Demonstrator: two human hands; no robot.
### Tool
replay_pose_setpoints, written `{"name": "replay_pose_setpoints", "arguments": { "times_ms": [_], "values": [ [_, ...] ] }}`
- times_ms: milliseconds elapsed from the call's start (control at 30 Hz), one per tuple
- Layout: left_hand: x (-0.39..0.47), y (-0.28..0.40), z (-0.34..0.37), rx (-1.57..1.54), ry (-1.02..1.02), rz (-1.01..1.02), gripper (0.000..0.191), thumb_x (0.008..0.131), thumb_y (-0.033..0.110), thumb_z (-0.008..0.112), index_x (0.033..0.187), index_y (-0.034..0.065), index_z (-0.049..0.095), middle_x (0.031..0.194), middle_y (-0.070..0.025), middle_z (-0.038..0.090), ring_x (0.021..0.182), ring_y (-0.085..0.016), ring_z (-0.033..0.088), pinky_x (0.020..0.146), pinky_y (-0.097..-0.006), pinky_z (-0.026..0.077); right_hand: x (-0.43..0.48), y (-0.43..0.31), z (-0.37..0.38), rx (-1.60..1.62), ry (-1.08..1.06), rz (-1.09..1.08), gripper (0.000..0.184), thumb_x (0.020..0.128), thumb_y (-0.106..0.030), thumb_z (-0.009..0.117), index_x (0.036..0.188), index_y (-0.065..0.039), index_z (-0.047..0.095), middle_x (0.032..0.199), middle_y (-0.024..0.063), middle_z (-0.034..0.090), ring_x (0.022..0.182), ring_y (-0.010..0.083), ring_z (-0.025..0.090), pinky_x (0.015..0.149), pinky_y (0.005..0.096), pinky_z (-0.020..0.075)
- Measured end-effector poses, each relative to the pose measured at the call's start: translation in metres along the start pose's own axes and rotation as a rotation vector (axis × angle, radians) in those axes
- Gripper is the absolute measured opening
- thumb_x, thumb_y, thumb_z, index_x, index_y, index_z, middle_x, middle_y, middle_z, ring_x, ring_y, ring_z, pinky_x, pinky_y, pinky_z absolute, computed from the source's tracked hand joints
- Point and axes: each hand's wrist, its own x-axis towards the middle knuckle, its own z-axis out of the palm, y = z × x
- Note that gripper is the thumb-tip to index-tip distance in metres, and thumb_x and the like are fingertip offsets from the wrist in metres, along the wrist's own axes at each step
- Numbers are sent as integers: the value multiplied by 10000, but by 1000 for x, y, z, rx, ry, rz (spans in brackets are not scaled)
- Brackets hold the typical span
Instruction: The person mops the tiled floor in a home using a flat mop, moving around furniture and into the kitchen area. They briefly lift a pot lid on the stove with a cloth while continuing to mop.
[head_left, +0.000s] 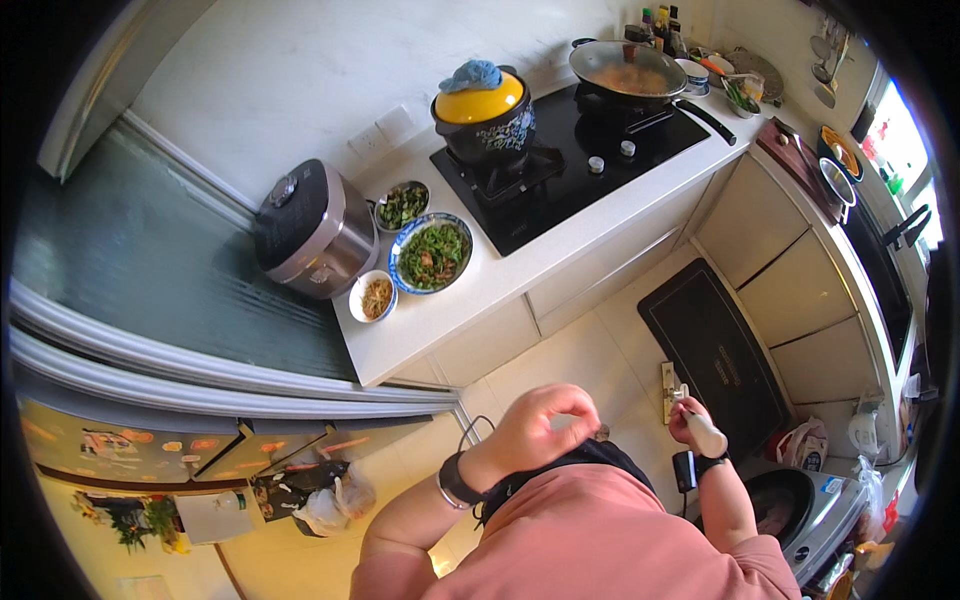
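My left hand (551, 424) is in front of my waist, its fingers curled towards the thumb in a loop. I see nothing inside the loop, but the fingertips are partly hidden. My right hand (691, 426), lower right of centre, is closed around a pale rounded object (707, 436) whose kind is unclear. Just past its fingers is a narrow metal plate (667, 394) with a white knob-like part. Ahead on the counter (480, 300) are a blue-rimmed bowl of greens and meat (433, 253), a small bowl of shredded food (373, 297) and a bowl of dark greens (403, 206).
A yellow-lidded pot (487, 124) and a lidded wok (628, 73) stand on the black gas hob (577, 169). An electric cooker (315, 229) is at the counter's left end. A dark mat (712, 360) lies on the floor. A front-loading washing machine (817, 517) stands at right.
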Motion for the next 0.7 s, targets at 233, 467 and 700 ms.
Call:
{"name": "replay_pose_setpoints", "arguments": {
  "times_ms": [233, 467, 700],
  "values": [
    [57, -21, -46, 67, 90, -309, 338, 930, 245, 504, 667, 43, 566, 598, 22, 537, 517, -32, 449, 483, -208, 373, -35, -10, -20, 136, 97, -25, 169, 862, -149, 479, 713, -71, 457, 557, 5, 508, 459, 103, 530, 432, 204, 458],
    [231, -39, -256, 292, 454, -22, 138, 904, 194, 524, 901, 68, 581, 756, 9, 563, 594, -57, 489, 511, -202, 432, -22, -9, 6, 190, 131, -31, 162, 832, -156, 488, 699, -71, 454, 555, -12, 497, 432, 85, 482, 423, 188, 437],
    [375, -37, -359, 1213, 540, -215, 600, 672, 402, 653, 1218, 191, 525, 1151, -177, 526, 1041, -335, 525, 933, -379, 418, -4, 6, 39, 176, 181, -111, 187, 835, -186, 485, 672, -105, 445, 540, -42, 481, 428, 72, 488, 427, 206, 423]
  ]
}}
